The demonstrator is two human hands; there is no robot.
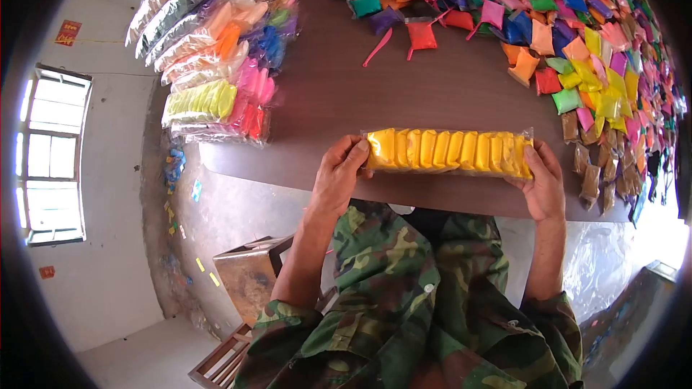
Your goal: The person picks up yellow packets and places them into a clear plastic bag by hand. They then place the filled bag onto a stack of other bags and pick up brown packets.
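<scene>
Between my two hands stretches a long clear plastic bag of yellow packets [448, 151], the packets standing side by side in one row. My left hand [340, 167] grips its left end, thumb on top. The right end is pinched by my right hand [542, 179], thumb on the upper face and fingers beneath, partly hidden. The bag is held level above the near edge of the brown table [346, 101]. Loose coloured packets [569, 50] lie in a large heap beyond and to the right. Filled bags [216, 65] of several colours are stacked at the left.
Pink plastic tools [378, 47] lie near the heap's left side. Brown packets [591, 181] sit by the table's right edge. Below on the left are a wooden stool [249, 281] and scraps on the floor. A window [54, 155] is in the left wall.
</scene>
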